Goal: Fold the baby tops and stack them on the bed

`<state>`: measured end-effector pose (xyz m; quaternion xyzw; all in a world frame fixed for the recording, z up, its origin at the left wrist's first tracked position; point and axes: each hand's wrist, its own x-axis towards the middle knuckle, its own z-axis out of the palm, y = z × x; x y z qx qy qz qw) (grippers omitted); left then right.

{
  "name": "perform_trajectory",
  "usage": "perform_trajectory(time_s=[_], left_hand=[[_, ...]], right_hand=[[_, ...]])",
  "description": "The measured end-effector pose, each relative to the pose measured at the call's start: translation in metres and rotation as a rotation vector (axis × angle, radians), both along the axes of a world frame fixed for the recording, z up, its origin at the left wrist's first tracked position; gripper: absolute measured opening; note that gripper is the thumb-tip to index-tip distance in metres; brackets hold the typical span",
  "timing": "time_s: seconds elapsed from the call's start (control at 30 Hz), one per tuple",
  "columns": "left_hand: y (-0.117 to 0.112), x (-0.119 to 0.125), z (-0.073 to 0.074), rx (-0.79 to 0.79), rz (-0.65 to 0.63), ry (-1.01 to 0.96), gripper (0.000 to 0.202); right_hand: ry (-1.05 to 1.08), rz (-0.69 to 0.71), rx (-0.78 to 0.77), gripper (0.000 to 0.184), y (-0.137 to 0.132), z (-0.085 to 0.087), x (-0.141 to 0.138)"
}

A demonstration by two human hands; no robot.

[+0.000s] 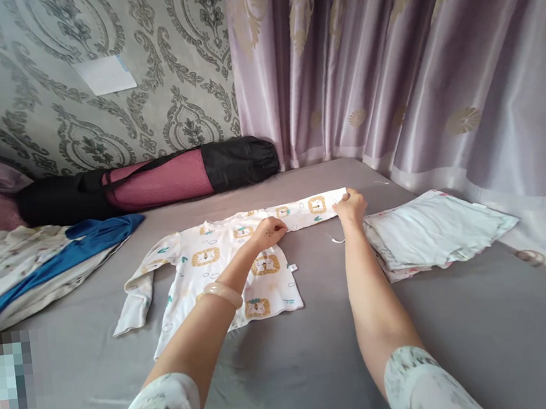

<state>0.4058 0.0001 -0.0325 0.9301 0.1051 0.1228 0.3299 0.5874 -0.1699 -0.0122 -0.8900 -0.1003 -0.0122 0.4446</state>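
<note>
Small long-sleeved shirt (221, 268) lies flat on the grey bed sheet (463, 340), middle of the bed, front down or up you cannot tell. It looks light, soft and floppy, thin knit, so it will sag and crease wherever you lift it; best held at a cuff or a seam edge, with the other hand pinning the body. Your right hand (350, 207) pinches the end of the stretched-out sleeve, fingers closed on the cuff. Your left hand (269, 231) presses flat near the shoulder, fingers together. White cloth, yellow lion prints, small green marks, tiny side tag. Folded pile (432, 230) just right of it; blue-and-white clothes (40, 265) well left.
</note>
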Motion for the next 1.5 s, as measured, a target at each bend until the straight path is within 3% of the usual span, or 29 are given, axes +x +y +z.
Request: perform_trajectory(time_s=[0.17,0.33,0.4,0.53,0.63,0.77,0.9,1.2,1.5], left_hand=[[0.000,0.000,-0.005,-0.024,-0.003,-0.025,0.025],[0.018,-0.002,-0.011,0.126,0.321,-0.042,0.034],[0.024,-0.003,-0.012,0.231,0.374,-0.003,0.037],[0.023,-0.003,-0.016,0.319,0.258,0.074,0.041],[0.015,-0.002,-0.019,0.319,0.186,0.138,0.045],[0.006,-0.003,-0.021,0.321,0.221,0.218,0.050],[0.002,-0.005,-0.017,0.351,0.226,0.263,0.053],[-0.002,-0.005,-0.013,0.427,0.249,0.342,0.058],[-0.001,-0.005,-0.012,0.428,0.249,0.358,0.058]], right_hand=[[0.005,-0.032,-0.075,0.046,0.008,-0.003,-0.005],[-0.028,-0.005,-0.154,0.059,0.016,-0.004,-0.015],[-0.108,0.032,-0.206,0.059,0.023,-0.003,-0.022],[-0.195,0.411,-0.356,0.046,0.045,-0.004,-0.042],[-0.219,0.697,-0.453,0.048,0.063,-0.010,-0.064],[-0.175,0.877,-0.531,0.054,0.077,-0.021,-0.085],[-0.158,0.864,-0.587,0.059,0.076,-0.025,-0.086],[-0.115,0.609,-0.740,0.060,0.058,-0.028,-0.059],[-0.056,0.458,-0.797,0.061,0.042,-0.025,-0.040]])
